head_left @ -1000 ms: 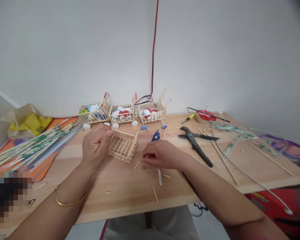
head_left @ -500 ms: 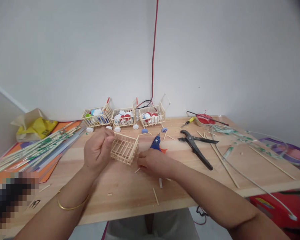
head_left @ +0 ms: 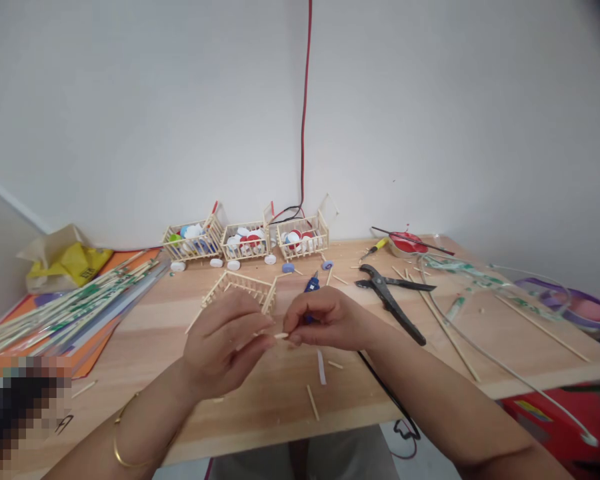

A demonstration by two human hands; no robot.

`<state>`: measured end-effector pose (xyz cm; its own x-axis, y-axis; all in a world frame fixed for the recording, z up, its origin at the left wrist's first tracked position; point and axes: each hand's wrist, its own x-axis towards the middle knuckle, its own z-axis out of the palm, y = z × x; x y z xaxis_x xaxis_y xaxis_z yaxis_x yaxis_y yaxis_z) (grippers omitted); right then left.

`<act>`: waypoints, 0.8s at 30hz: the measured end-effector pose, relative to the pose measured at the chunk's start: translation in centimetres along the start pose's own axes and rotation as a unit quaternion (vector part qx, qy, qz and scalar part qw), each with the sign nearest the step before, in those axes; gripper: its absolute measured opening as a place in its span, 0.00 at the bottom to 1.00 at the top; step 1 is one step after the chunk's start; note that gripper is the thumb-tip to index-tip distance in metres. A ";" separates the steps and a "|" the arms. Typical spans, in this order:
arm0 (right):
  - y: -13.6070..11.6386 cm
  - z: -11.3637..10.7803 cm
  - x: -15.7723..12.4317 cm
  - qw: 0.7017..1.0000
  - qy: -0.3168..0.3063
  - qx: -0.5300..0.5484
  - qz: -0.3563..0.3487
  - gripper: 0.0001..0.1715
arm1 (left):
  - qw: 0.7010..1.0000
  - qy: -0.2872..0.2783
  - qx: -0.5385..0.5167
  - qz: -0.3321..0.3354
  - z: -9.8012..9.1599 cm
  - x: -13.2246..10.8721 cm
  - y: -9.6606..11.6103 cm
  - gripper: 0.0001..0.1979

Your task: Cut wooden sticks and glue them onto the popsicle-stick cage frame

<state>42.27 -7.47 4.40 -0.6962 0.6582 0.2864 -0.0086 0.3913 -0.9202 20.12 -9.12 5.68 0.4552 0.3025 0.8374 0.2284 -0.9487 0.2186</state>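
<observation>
A short wooden stick [head_left: 281, 336] spans the gap between my two hands. My right hand [head_left: 333, 320] pinches one end between thumb and fingers. The fingertips of my left hand [head_left: 227, 343] close on its other end. Behind my left hand, a small stick-built basket [head_left: 243, 283] rests on the table, partly covered by the fingers. A blue glue gun [head_left: 312, 284] lies just beyond my right hand, which hides most of its body.
Three stick carts [head_left: 303, 237] filled with bottle caps line the wall. Black pliers [head_left: 390, 300] lie at right, near a red bowl [head_left: 407, 243] and a yellow-handled tool [head_left: 379, 246]. Bundled sticks [head_left: 95, 293] cover the left side. A white cable [head_left: 500, 367] crosses the right edge.
My left hand has let go of the basket and moved right and nearer to the stick. The basket now sits on the table. My right hand has lifted the stick and turned towards the left.
</observation>
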 end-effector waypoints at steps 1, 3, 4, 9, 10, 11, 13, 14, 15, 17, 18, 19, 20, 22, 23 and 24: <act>0.1 0.3 0.0 1.000 0.007 0.008 0.002 0.09 | 1.000 -0.008 -0.009 -0.003 0.1 0.0 0.2 0.14; 0.3 0.7 0.1 1.000 0.018 0.025 -0.002 0.08 | 0.999 -0.021 -0.044 -0.023 0.2 0.0 0.4 0.12; 0.3 0.8 0.1 0.999 0.026 0.035 -0.008 0.08 | 0.997 -0.028 -0.067 -0.036 0.3 -0.1 0.4 0.12; 0.0 1.3 0.2 0.996 0.059 0.055 -0.040 0.09 | 0.981 -0.039 -0.116 -0.148 0.4 -0.5 0.6 0.17; -0.1 1.4 0.2 0.996 0.062 0.045 -0.046 0.08 | 0.979 -0.040 -0.123 -0.158 0.4 -0.5 0.6 0.16; -0.2 1.4 0.2 0.996 0.064 0.030 -0.051 0.08 | 0.977 -0.043 -0.130 -0.162 0.4 -0.5 0.7 0.15; -0.4 1.4 0.1 0.997 0.059 -0.011 -0.053 0.09 | 0.973 -0.049 -0.149 -0.171 0.4 -0.4 0.9 0.11; -0.5 1.3 0.1 0.997 0.049 -0.036 -0.049 0.09 | 0.968 -0.046 -0.160 -0.187 0.4 -0.4 0.9 0.09; -0.7 1.1 0.0 0.996 0.036 -0.070 -0.041 0.10 | 0.961 -0.037 -0.174 -0.210 0.4 -0.4 1.0 0.07; -0.9 0.3 -0.1 0.986 0.024 -0.168 -0.010 0.10 | 0.943 -0.003 -0.214 -0.255 0.5 -0.5 1.0 0.06; -0.9 -0.2 -0.1 0.972 0.031 -0.232 0.019 0.09 | 0.934 0.023 -0.231 -0.271 0.6 -0.5 0.9 0.05; -0.9 -0.7 -0.2 0.951 0.046 -0.301 0.056 0.09 | 0.927 0.051 -0.242 -0.281 0.6 -0.6 0.8 0.05; -0.8 -1.3 -0.3 0.921 0.063 -0.371 0.102 0.10 | 0.924 0.078 -0.244 -0.285 0.7 -0.6 0.6 0.05; -0.5 -2.4 -0.5 0.847 0.074 -0.486 0.204 0.16 | 0.924 0.119 -0.223 -0.287 0.7 -0.7 0.1 0.07; -0.2 -2.8 -0.6 0.812 0.066 -0.523 0.250 0.21 | 0.926 0.132 -0.204 -0.290 0.7 -0.7 -0.2 0.08; 0.0 -3.1 -0.7 0.785 0.052 -0.546 0.287 0.24 | 0.927 0.140 -0.185 -0.295 0.7 -0.7 -0.4 0.08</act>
<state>44.99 -5.91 5.00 -0.2972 0.9546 -0.0193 0.9456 0.2915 -0.1446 20.29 -8.87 4.64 0.0926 0.7923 0.6031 0.0323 -0.6078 0.7934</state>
